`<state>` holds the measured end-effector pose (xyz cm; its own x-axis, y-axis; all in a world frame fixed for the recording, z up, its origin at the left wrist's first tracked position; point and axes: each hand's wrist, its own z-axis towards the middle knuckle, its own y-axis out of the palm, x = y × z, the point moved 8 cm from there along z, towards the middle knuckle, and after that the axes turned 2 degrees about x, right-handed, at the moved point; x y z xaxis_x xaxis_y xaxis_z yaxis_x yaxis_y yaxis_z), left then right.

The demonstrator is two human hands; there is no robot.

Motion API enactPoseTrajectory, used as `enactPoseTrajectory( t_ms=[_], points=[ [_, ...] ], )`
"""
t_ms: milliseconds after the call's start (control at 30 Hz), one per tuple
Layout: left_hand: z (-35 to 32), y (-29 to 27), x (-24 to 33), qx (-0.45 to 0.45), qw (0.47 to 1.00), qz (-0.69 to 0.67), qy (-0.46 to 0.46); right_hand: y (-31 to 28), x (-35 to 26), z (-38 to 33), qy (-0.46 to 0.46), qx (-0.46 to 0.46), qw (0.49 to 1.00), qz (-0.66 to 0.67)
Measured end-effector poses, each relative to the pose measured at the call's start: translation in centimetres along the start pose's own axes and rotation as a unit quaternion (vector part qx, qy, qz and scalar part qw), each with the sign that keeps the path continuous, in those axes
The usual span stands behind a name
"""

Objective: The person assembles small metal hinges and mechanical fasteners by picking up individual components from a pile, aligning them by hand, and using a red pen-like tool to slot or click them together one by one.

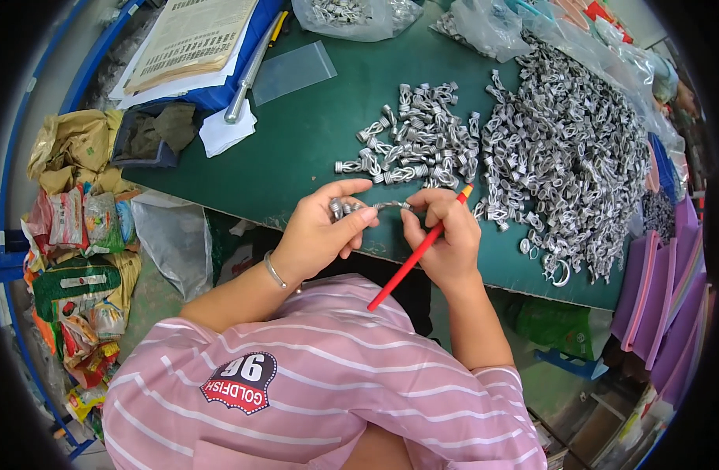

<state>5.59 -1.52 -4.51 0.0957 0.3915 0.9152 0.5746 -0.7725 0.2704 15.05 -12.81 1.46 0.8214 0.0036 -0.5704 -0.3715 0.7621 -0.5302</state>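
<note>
We grip small silver metal clips in our left hand, our right hand pinching a red pencil-like stick; a small sorted group lies beside the large unsorted heap.

Small silvery metal clips bunched in fingers beside slanted red pencil.

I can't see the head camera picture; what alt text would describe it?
Seen from above, a person's left hand holds small metal clips while the right hand grips a red pencil. Beyond them, a large pile of grey clips covers a green table.
</note>
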Motion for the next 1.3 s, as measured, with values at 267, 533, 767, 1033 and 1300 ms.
enactPoseTrajectory(
  t_ms=[267, 533, 767, 1033, 1300],
  points=[
    [0.4, 0.8, 1.3, -0.061, 0.987, 0.124, 0.081, 0.9, 2.9, -1.5, 0.222, 0.053, 0.869, 0.439],
    [-0.9, 3.1, 4.3, -0.105, 0.957, 0.121, 0.242, 1.2, 2.7, -1.1, 0.157, 0.004, 0.818, 0.554],
    [0.1, 2.5, 1.1, -0.060, 0.997, 0.011, 0.049, -0.8, 2.6, -1.3, 0.101, 0.101, 0.893, 0.426],
    [0.3, 3.3, -1.1, -0.103, 0.987, -0.109, -0.054, -1.4, 0.7, -0.8, 0.030, 0.109, 0.929, 0.352],
    [0.0, 3.2, -1.3, -0.089, 0.985, -0.127, -0.078, -0.8, 0.1, -0.6, 0.027, 0.103, 0.932, 0.346]
  ],
)
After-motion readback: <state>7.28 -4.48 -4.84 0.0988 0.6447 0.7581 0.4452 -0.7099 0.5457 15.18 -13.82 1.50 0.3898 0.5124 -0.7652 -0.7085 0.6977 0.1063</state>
